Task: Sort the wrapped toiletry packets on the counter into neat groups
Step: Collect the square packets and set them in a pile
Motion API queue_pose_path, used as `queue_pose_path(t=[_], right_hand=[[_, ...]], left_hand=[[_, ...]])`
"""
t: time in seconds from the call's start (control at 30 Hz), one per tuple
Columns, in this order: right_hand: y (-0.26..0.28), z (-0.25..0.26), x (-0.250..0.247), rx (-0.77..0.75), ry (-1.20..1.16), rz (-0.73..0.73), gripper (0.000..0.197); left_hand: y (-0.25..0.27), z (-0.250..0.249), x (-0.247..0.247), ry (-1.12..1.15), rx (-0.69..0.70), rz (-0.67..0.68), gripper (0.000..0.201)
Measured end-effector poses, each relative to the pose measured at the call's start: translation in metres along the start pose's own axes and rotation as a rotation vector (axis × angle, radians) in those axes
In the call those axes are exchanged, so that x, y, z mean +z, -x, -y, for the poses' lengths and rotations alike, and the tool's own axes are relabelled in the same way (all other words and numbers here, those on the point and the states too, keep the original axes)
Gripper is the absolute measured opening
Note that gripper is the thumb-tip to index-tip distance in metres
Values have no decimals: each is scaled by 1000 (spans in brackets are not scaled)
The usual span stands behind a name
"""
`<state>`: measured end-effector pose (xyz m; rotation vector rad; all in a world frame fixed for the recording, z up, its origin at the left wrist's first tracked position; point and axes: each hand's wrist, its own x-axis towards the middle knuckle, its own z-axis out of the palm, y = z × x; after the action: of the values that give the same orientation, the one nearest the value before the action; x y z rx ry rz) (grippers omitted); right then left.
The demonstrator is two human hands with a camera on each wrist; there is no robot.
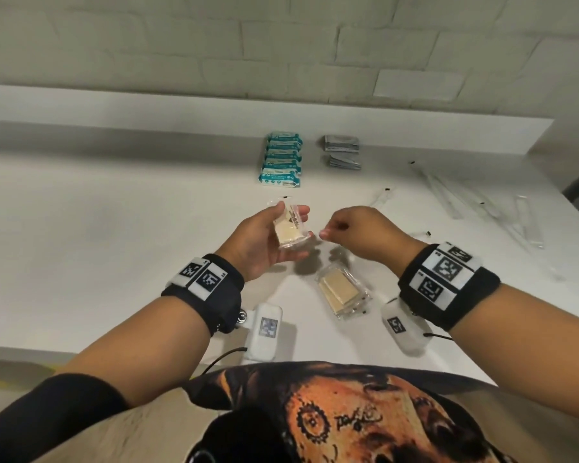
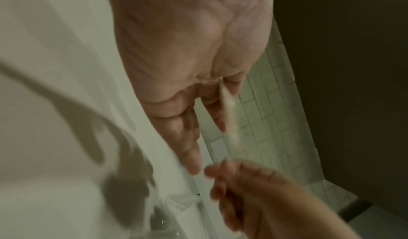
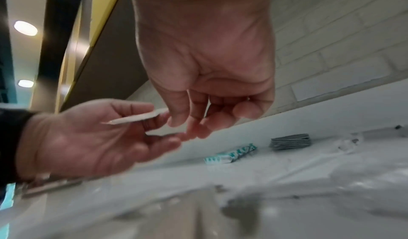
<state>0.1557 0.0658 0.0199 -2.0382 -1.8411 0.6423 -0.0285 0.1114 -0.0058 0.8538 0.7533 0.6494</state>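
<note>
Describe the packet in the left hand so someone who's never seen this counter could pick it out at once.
Start at the white counter below the tiled wall. Above its near middle, the left hand holds up a clear-wrapped packet with a cream pad inside. Similar cream packets lie flat on the counter near the right hand; only this one is lifted, unlike the teal packets and grey sachets further back.

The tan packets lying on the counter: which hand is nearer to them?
Right. The right hand hovers just above and behind the tan packets, fingers curled, holding nothing visible. The left hand is farther off to their left, holding another packet.
</note>
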Motion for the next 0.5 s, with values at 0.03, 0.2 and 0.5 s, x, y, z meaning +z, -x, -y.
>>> queue_pose_path(t=[0.03,0.2,0.5], right_hand=[[0,6,-1,-8,-124,2,21],[4,21,-1,-28,-626,91,6],[7,9,-9,-357,-165,-298,12]], left_hand=[[0,1,3,-28,8,20,41],[-1,1,12,-111,95,128,42],[0,-5,10,-191,6,-31,22]])
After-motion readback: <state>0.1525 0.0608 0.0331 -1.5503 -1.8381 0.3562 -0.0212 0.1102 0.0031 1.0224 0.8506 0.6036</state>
